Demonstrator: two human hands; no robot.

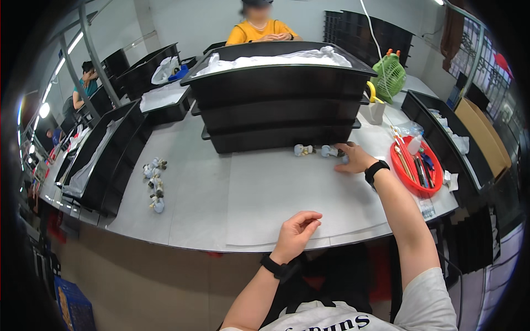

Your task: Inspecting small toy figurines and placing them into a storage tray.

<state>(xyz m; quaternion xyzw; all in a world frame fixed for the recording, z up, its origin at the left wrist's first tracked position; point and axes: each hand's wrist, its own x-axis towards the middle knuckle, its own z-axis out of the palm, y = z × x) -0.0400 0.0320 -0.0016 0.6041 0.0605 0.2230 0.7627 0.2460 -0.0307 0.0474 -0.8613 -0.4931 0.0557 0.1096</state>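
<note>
My right hand [358, 160] reaches to the foot of the stacked black bins. Its thumb and fingers close round a small pale-blue and white figurine [345, 159], partly hidden by the hand. Just left of the fingers lies another such figurine [329, 150], and a third figurine [303, 150] sits further left along the bin's base. My left hand [297, 236] hovers over the table's front edge, its fingers curled toward the thumb with nothing visible between them. Several similar figurines [156, 185] lie in a loose group on the left of the table.
Stacked black bins [276, 102] holding white wrapping stand mid-table. A red basket [395, 165] of brushes and pens is at right, near a green fan [390, 77]. Black trays [124, 160] flank the grey table [193, 215]. A person in yellow [237, 34] sits beyond the bins.
</note>
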